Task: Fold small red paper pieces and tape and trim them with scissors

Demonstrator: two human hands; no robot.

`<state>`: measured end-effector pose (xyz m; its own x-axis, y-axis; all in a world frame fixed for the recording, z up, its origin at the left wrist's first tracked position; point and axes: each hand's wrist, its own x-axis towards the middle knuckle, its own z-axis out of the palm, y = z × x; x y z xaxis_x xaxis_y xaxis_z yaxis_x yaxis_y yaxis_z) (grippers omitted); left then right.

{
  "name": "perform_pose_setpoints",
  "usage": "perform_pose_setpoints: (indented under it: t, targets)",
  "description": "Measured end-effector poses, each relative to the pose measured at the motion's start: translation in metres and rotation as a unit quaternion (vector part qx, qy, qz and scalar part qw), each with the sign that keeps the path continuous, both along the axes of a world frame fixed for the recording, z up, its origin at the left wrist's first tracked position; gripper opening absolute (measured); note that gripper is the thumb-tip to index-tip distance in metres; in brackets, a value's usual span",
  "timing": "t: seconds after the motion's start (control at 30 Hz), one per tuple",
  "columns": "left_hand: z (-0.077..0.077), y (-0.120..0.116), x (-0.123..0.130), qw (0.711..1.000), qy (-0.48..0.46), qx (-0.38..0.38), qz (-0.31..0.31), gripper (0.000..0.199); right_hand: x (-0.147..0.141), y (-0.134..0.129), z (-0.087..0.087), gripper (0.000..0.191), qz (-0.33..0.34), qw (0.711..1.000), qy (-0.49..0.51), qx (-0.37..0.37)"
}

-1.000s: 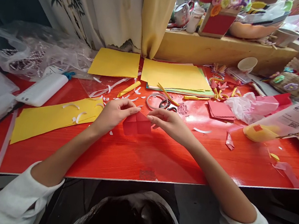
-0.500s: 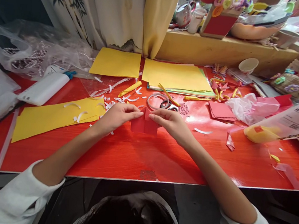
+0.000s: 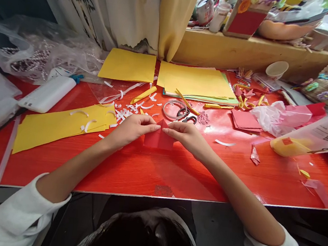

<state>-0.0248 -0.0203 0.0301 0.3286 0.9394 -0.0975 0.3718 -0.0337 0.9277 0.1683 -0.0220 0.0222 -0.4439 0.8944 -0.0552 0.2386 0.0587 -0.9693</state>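
A single head-worn camera looks forward and steeply down from just above the seated person, close over the red table [image 3: 145,173], facing the curtain [image 3: 142,11] behind.

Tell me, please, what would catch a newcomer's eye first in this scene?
Most striking are the two hands meeting at the middle of the glossy red table: the left hand and right hand pinch a small folded red paper between their fingertips. Bright yellow sheets lie to the left, strewn with white paper scraps, and scissors sit just beyond the hands.
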Motion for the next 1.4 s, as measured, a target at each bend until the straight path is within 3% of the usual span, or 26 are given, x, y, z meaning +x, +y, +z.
perform_pose_setpoints:
  t: [0.33, 0.8, 1.03, 1.4]
  targets:
    - [-0.0035, -0.0004, 0.0017, 1.0, 0.014, 0.014, -0.001, 0.029, 0.0, 0.0017, -0.0032, 0.031, 0.01, 1.0, 0.01, -0.014]
    - [-0.0048, -0.0015, 0.0027, 0.999, 0.019, 0.016, -0.028, 0.032, -0.0003, 0.0013, -0.0049, 0.046, 0.012, 0.999, -0.039, 0.029]
    - [-0.0025, 0.0007, 0.0008, 1.0, -0.014, -0.004, -0.013, 0.03, -0.0003, 0.0015, -0.0055, 0.043, 0.013, 0.998, -0.043, 0.037]
    - [-0.0028, -0.0027, 0.0044, 0.999, 0.003, 0.035, -0.017, 0.029, 0.001, -0.0001, -0.001, 0.043, 0.046, 0.997, -0.058, 0.028]
